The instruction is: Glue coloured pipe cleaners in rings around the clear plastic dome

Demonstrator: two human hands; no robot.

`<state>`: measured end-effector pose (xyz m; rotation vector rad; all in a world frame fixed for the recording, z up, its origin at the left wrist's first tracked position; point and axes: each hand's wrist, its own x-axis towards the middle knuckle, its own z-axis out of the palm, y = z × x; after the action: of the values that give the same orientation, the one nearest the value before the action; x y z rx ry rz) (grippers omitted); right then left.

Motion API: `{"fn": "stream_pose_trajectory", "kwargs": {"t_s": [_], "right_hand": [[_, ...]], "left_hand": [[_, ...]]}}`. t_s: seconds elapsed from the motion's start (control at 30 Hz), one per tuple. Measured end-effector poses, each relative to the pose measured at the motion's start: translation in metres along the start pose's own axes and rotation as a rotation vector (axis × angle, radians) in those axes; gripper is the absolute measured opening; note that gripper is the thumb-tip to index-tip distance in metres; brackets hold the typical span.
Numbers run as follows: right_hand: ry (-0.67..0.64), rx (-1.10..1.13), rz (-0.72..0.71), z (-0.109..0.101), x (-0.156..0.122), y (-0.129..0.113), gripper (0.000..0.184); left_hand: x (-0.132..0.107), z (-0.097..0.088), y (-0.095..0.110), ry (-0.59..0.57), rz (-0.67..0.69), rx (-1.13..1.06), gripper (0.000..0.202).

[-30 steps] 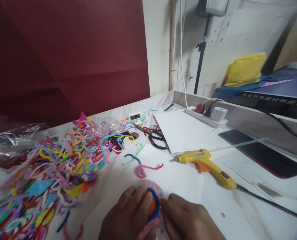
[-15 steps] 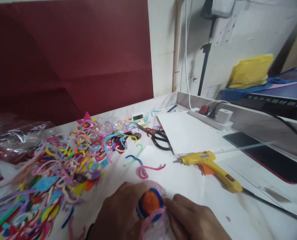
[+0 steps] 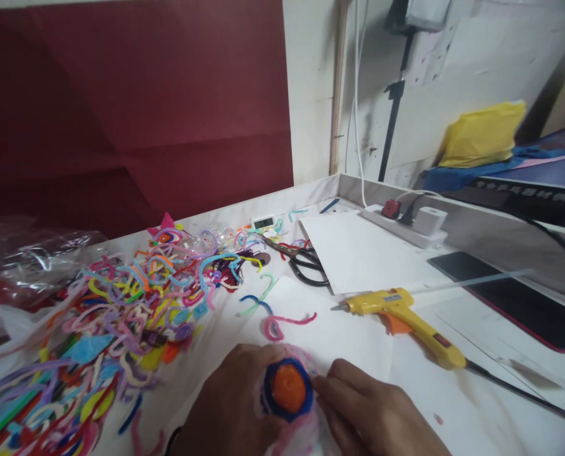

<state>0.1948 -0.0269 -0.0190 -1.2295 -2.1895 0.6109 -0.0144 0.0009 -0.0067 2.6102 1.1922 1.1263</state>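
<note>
A coiled pipe-cleaner disc (image 3: 287, 389), orange in the middle with a dark blue ring and pale pink fuzz around it, sits at the bottom centre. My left hand (image 3: 228, 408) is curled round its left side and holds it. My right hand (image 3: 375, 415) pinches its right edge with the fingertips. A loose pink pipe cleaner (image 3: 282, 323) lies on the white table just beyond the disc. Further right, a yellow hot glue gun (image 3: 403, 316) rests on its side with a clear glue stick poking out behind it.
A big tangle of coloured pipe-cleaner pieces (image 3: 121, 316) covers the left of the table (image 3: 453, 405). Black scissors (image 3: 306, 266) lie by a white sheet (image 3: 358, 250). A power strip (image 3: 406, 225) and a dark phone (image 3: 515, 297) sit at the right, and clear plastic bags (image 3: 30, 259) at far left.
The disc has been turned so that its orange face now points up at me, and my left-hand fingers have slipped from on top of it to its side. The view shifted slightly.
</note>
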Motion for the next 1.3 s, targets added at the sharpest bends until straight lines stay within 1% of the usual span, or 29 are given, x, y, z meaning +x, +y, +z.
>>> {"fn": "stream_pose_trajectory", "kwargs": {"t_s": [0.1,0.17,0.33,0.47,0.53,0.67,0.8,0.9,0.97,1.07,1.17,1.23,1.3], "right_hand": [[-0.038,0.040,0.004,-0.009,0.003,-0.002,0.022],[-0.049,0.053,0.005,-0.011,0.005,-0.001,0.021],[-0.051,0.092,0.003,-0.010,0.006,0.001,0.025],[-0.074,0.137,0.018,-0.011,0.006,0.001,0.023],[-0.096,0.142,0.028,-0.013,0.006,0.000,0.024],[-0.144,0.124,0.037,-0.020,0.010,-0.004,0.030],[-0.192,0.091,0.055,-0.029,0.016,-0.009,0.025],[-0.187,0.066,0.061,-0.032,0.018,-0.010,0.022],[-0.182,0.063,0.051,-0.031,0.019,-0.008,0.023],[-0.146,0.069,0.016,-0.028,0.025,-0.001,0.027],[-0.100,0.114,-0.060,-0.027,0.032,0.004,0.024],[-0.084,0.160,-0.105,-0.027,0.036,0.006,0.021],[-0.081,0.199,-0.132,-0.026,0.038,0.008,0.020]], "left_hand": [[-0.001,-0.001,-0.005,-0.049,0.005,0.033,0.039],[-0.001,-0.005,-0.007,-0.057,0.022,0.055,0.040],[-0.002,-0.008,-0.006,-0.065,0.068,0.051,0.031],[0.000,-0.006,-0.004,-0.004,0.104,0.044,0.026],[0.001,-0.006,-0.003,-0.016,0.110,0.038,0.028],[0.002,-0.007,-0.003,-0.022,0.091,0.033,0.023],[-0.004,-0.006,-0.006,-0.074,0.050,0.033,0.026],[-0.010,-0.001,-0.008,-0.068,0.030,0.009,0.028],[-0.013,0.003,-0.007,-0.046,0.020,0.005,0.026],[-0.014,0.004,-0.007,-0.046,0.012,0.013,0.025],[-0.012,0.000,-0.006,-0.086,0.023,0.025,0.025],[-0.011,-0.003,-0.005,-0.127,0.036,0.035,0.023],[-0.010,-0.006,-0.004,-0.144,0.039,0.042,0.021]]}}
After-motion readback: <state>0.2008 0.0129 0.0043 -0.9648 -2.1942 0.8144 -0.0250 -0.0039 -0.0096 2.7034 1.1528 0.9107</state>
